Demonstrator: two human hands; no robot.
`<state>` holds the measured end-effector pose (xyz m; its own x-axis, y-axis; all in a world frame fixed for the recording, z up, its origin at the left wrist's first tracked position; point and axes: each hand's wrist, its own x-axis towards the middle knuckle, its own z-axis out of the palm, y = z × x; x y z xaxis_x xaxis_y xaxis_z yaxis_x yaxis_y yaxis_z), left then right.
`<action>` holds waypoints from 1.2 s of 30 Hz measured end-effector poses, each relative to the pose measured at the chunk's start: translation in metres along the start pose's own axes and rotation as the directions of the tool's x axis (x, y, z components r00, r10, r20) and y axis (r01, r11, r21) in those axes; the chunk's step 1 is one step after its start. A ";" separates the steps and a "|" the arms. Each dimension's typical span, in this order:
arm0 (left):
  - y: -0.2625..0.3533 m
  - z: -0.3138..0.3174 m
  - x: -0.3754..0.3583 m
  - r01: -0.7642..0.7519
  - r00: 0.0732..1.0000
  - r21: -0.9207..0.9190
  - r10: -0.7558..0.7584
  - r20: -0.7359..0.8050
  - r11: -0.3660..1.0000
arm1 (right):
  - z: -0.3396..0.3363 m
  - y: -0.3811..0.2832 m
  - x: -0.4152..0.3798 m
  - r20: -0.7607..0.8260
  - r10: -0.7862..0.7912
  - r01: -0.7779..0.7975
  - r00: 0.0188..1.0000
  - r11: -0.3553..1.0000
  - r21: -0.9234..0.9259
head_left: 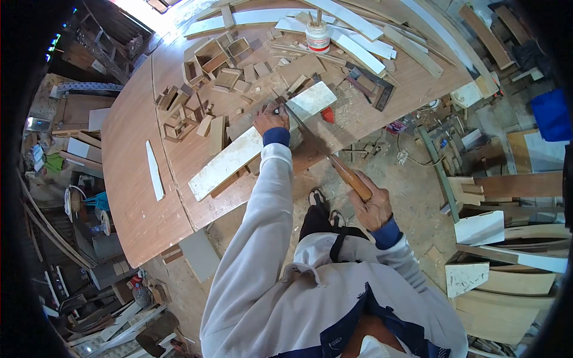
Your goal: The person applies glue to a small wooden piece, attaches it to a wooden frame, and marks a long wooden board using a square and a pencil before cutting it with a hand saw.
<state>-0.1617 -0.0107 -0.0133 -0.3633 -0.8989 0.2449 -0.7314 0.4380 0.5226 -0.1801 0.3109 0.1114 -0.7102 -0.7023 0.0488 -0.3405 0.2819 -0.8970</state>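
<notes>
My right hand [372,204] is closed around the long wooden handle of a handsaw [349,177]. The thin saw blade [309,135] slants up and left across a long white-faced board [230,160], close by my other hand. My left hand [272,119] grips the board just left of the blade, its fingers bent over the far side and partly hidden. The board lies slantwise near the table's front edge, with wood beneath part of it. Beside the blade, on the table, is a small red object [327,115].
Small wooden frames and blocks [213,56] crowd the table [128,197] behind my left hand. A white tub [317,37] holding sticks stands at the back, near white strips [358,51] and a dark square-cornered frame [382,95]. Boards [507,280] are stacked at right.
</notes>
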 end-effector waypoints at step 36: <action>0.011 -0.011 -0.001 -0.015 1.000 0.048 0.014 0.022 0.999 | 0.017 0.011 0.024 0.029 -0.092 0.094 0.995 0.991 -0.098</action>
<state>-0.1625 -0.0049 0.0014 -0.3863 -0.8922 0.2339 -0.7528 0.4515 0.4790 -0.1902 0.2861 0.0950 -0.6577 -0.7440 0.1181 -0.4644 0.2771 -0.8412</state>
